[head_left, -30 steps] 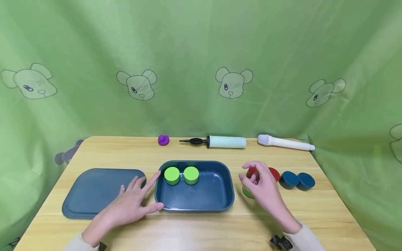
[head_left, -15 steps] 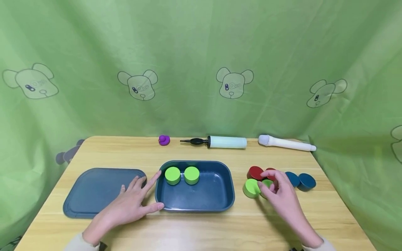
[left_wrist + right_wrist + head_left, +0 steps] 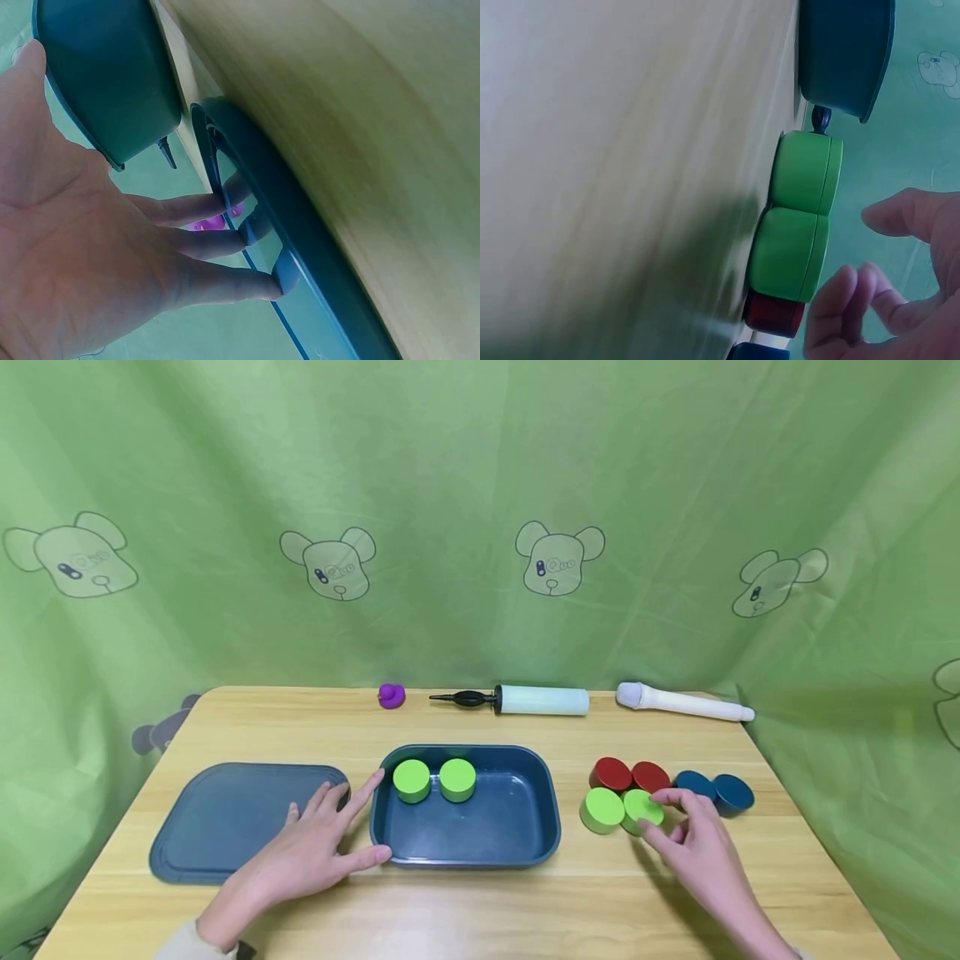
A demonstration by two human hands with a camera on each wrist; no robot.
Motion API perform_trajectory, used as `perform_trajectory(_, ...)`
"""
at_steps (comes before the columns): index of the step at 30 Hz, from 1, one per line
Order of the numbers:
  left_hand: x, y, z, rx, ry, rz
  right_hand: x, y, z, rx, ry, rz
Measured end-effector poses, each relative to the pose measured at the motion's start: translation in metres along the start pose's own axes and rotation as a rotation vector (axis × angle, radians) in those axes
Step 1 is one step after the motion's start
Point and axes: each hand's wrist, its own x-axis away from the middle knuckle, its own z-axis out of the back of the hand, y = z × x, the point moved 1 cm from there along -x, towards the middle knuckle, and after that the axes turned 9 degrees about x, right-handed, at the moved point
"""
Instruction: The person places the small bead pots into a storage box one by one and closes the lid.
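My left hand (image 3: 311, 852) lies with fingers spread between a dark blue lid and a dark blue plastic box (image 3: 468, 839). Its thumb and index finger touch the box's left rim; the other fingertips rest on the lid (image 3: 300, 240). Two short lime-green cylinders, a left one (image 3: 412, 781) and a right one (image 3: 457, 779), stand inside the box. My right hand (image 3: 701, 839) hovers at a green cylinder (image 3: 786, 253) on the table, thumb and fingers bent and apart, holding nothing. A seam runs round that cylinder near its top. Another green cylinder (image 3: 806, 171) touches it.
Red cylinders (image 3: 611, 773) stand behind the green ones, with dark blue cylinders (image 3: 733, 795) to their right. Along the back edge lie a purple duck (image 3: 391, 695), a hand pump (image 3: 542, 700) and a white microphone-shaped object (image 3: 686, 702). A green curtain (image 3: 450, 527) hangs behind.
My right hand has moved rightward from the near green cylinder to the one beside it, uncovering the left green and red cylinders. My left hand has stayed in place.
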Motion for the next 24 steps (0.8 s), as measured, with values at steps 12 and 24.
perform_trajectory(12,-0.001,0.0,0.001,0.002,0.003,-0.004,-0.011,0.012,-0.008,-0.068,-0.178,-0.117)
perform_trajectory(24,0.0,0.001,0.001,0.01,-0.012,0.014,-0.012,0.017,-0.012,-0.08,-0.17,-0.173)
